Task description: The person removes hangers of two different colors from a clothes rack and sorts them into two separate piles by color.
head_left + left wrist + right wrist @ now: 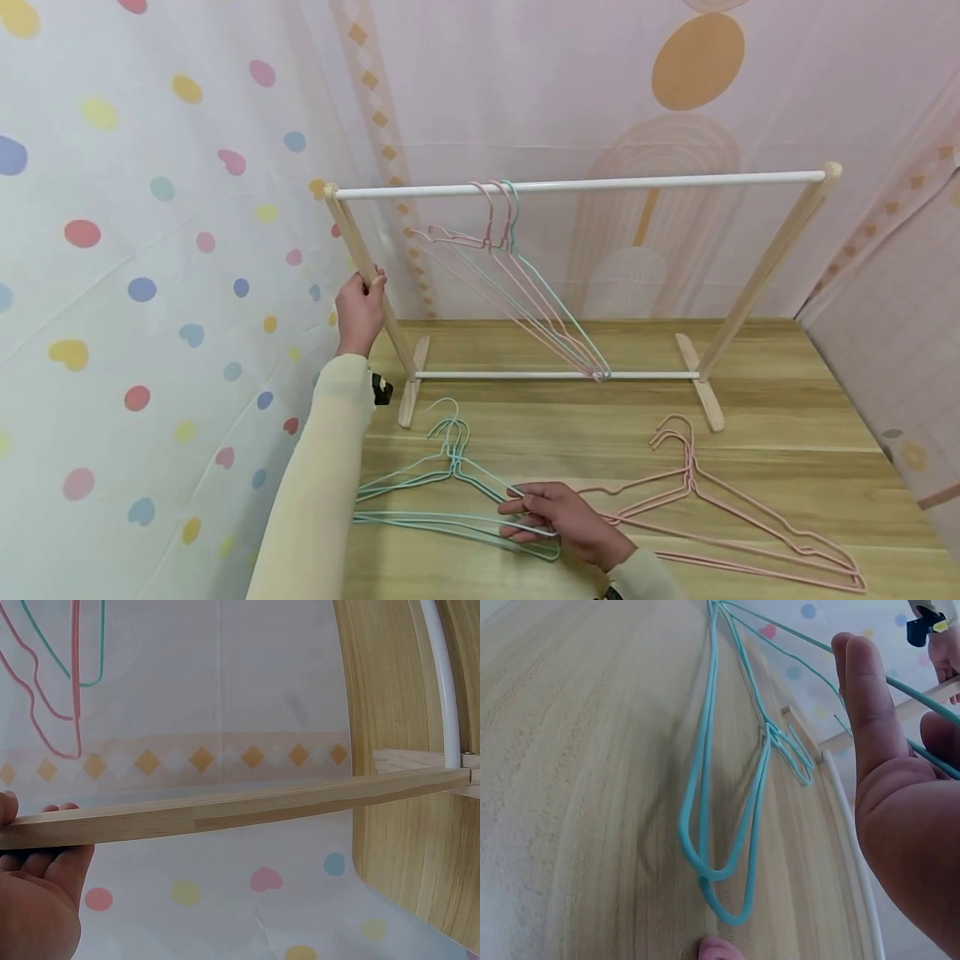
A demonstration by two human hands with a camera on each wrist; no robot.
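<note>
My left hand [360, 315] grips the left wooden upright [395, 340] of a small garment rack. In the left wrist view, that upright runs sideways from the hand [41, 911] to the base. Low in front of the rack, my right hand [573, 523] pinches the right end of a teal wire hanger [780, 626] between thumb and fingers. Its end is raised above several more teal hangers [684, 825] on the table. Two pink hangers [491, 218] and a teal hanger [516, 208] hang from the rack's white top rail [637, 183], left of its middle.
Several pink hangers [688, 475] lie on the wooden table [810, 433] to the right of my right hand. A white lower bar [510, 375] joins the rack's feet. A dotted curtain [150, 350] stands close on the left, with a patterned curtain [525, 92] behind.
</note>
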